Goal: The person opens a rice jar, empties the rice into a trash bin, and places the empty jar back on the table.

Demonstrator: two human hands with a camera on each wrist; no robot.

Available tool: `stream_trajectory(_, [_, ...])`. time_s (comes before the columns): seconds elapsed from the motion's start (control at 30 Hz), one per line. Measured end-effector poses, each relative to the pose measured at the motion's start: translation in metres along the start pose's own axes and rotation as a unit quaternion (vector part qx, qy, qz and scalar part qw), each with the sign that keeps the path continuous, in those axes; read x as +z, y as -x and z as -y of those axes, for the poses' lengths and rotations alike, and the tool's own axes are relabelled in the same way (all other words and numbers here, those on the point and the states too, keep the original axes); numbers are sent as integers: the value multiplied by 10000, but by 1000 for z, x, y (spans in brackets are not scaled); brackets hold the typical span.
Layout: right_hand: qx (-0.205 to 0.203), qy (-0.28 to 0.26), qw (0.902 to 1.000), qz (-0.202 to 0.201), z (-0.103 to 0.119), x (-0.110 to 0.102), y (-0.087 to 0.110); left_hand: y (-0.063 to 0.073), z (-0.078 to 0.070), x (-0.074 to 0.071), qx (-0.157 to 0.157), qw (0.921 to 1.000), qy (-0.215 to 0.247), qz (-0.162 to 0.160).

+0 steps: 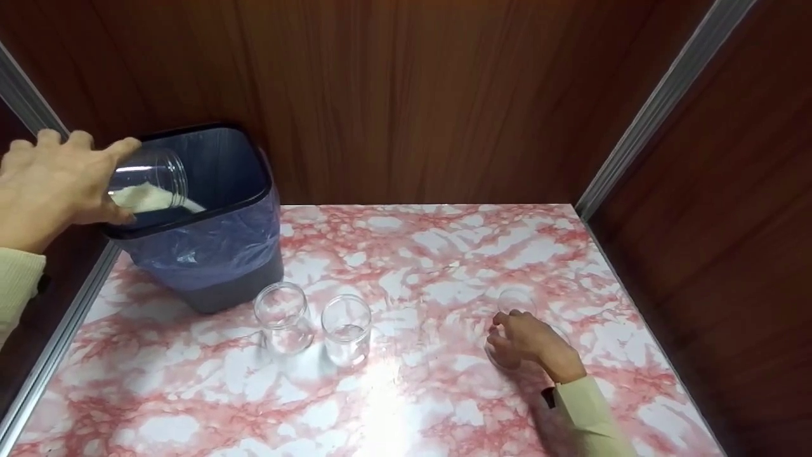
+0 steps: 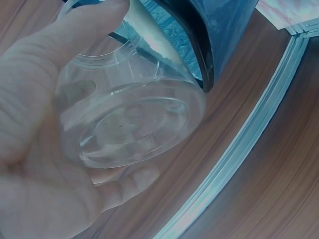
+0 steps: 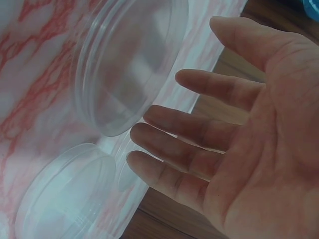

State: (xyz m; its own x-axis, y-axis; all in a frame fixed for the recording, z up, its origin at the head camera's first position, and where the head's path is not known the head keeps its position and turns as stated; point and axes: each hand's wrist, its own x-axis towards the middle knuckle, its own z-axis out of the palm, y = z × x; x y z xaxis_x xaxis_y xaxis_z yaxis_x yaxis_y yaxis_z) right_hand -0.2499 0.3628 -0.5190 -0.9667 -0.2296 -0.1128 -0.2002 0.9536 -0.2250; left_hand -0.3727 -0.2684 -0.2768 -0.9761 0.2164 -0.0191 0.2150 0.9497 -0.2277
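Note:
My left hand [image 1: 60, 181] grips a clear plastic jar [image 1: 144, 166] tipped on its side over the bin [image 1: 228, 295]. Pale, powdery stuff [image 1: 146, 198] lies along the jar's lower side and a streak of it runs out of the mouth. The jar's round base [image 2: 134, 124] faces the left wrist camera, with thumb and fingers around its wall. Over the table's right side hangs my right hand [image 1: 530, 343], its fingers spread and loosely bent, holding nothing. Clear round lids [image 3: 132, 69] lie beneath and beside it, fingertips close to their edges.
Two open clear jars, a left one [image 1: 285, 327] and a right one [image 1: 347, 336], stand upright in front of the bin. A bluish bag [image 1: 209, 251] lines the bin. Wood-patterned panels [image 1: 406, 101] close off the back and sides of the marbled table [image 1: 444, 406].

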Motion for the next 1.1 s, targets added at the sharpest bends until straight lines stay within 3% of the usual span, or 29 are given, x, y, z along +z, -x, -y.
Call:
stream_trajectory(0.27, [290,-174,9990,305,-1,-2,-2,-2,-12,-5,40,10000,-68,-16])
stream_trajectory(0.6, [286,50,9993,246,-1,1,0,2,-27,-16,397,9983,-366,-228])
stream_trajectory(0.87, [309,91,9992,223,3,1,-1,6,-43,-24,519,9913,-1115,-464])
stream_trajectory(1.0, [288,110,9993,223,2,3,-1,3,-53,-23,598,9835,-1636,-483])
stream_trajectory(1.1, [336,156,9990,260,1,5,-1,-2,-61,-21,717,9745,-2105,-299])
